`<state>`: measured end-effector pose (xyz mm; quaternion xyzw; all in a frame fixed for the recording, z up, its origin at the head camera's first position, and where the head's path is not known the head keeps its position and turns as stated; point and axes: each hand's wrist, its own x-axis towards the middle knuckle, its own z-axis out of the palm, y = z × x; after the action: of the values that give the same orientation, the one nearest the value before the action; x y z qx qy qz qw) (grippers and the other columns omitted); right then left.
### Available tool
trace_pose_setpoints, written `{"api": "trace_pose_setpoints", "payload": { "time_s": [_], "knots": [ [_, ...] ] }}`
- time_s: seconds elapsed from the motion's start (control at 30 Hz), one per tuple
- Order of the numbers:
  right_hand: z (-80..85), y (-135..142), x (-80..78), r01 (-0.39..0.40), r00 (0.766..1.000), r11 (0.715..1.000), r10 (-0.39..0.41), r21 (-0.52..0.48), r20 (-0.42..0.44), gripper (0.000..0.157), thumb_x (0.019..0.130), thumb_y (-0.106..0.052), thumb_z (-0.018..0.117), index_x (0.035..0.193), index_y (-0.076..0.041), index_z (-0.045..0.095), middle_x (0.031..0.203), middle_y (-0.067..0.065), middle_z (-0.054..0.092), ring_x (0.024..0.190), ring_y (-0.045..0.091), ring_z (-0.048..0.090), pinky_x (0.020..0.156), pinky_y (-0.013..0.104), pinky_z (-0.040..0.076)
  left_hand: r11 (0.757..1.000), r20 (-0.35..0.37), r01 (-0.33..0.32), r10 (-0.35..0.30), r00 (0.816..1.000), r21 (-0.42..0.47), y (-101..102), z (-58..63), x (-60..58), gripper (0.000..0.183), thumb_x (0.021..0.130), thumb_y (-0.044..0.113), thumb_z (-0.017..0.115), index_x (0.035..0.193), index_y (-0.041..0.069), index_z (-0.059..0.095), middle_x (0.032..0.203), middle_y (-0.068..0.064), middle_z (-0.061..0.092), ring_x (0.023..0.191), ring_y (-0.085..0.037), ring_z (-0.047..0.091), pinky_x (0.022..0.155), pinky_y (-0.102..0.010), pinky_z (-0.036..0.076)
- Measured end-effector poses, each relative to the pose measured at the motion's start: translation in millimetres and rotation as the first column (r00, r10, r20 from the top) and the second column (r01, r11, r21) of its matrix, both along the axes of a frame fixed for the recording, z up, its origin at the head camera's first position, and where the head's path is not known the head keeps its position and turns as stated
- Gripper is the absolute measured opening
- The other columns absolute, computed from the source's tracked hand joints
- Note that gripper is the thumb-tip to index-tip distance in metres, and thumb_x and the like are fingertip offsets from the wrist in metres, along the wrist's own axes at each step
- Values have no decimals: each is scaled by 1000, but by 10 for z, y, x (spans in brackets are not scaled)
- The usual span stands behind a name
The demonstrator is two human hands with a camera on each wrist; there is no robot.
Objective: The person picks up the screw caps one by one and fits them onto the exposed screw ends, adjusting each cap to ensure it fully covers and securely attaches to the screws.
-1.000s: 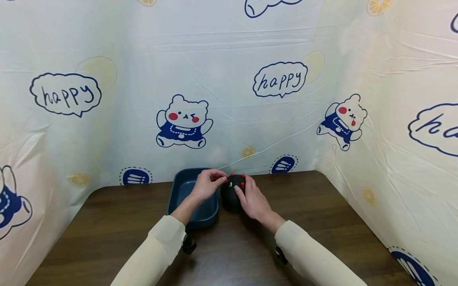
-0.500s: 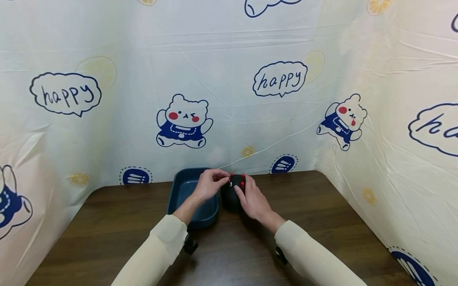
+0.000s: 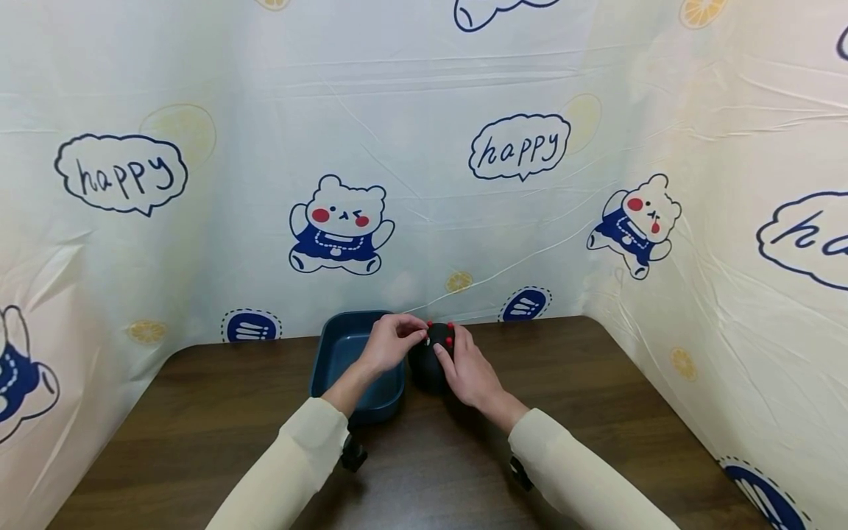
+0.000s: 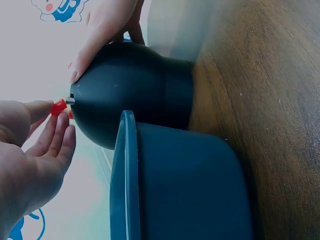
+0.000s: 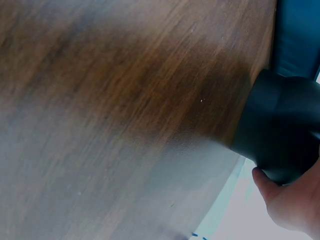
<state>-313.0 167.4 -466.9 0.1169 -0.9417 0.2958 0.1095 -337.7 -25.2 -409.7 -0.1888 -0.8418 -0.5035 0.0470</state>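
Observation:
A rounded black body point(image 3: 425, 374) with a narrower base stands on the table. Several red caps dot its top in the head view. My right hand point(image 3: 470, 374) holds its right side, thumb on the near face and fingers over the far side. Thumb and fingertips of my left hand point(image 3: 389, 343) pinch a small red cap point(image 4: 58, 107) at its upper left. A short silver threaded stud point(image 4: 70, 101) sticks out of the black body, and the pinched cap is right at its end. Another bit of red shows just behind the left fingertips in the left wrist view.
A dark blue plastic bin point(image 3: 372, 415) stands immediately left of the black body, under my left forearm. The brown wooden table point(image 3: 444, 464) ends at a patterned curtain point(image 3: 424, 243) at the back and along the right side.
My left hand has shifted slightly right with the red cap, bringing it to the silver stud. The right hand and the black body have stayed in place.

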Motion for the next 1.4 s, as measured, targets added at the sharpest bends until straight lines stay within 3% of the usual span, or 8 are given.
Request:
{"api": "trace_pose_setpoints", "payload": {
  "time_s": [0.77, 1.4],
  "knots": [
    [-11, 6, -15, 3, 1000, 1000, -3, -2, -19, 76, 107, -60, 30, 159, -6, 22, 158, 16, 34, 130, 32, 54, 107, 50, 47, 999, -20, 13, -14, 1000, -43, 32, -16, -20, 13, 96, 11, 73, 107, 9, 78, 104, -3, 75, 91, -17, 69, 85, -38, 59],
    [-13, 14, -10, 3, 1000, 1000, -3, -1, 21, 78, 106, -63, 29, 160, -7, 20, 160, 15, 32, 132, 31, 52, 109, 50, 45, 999, -21, 5, -6, 1000, -45, 64, -32, 0, 11, 94, 10, 74, 105, 10, 78, 106, -4, 74, 90, -17, 68, 86, -38, 59]
  ]
}}
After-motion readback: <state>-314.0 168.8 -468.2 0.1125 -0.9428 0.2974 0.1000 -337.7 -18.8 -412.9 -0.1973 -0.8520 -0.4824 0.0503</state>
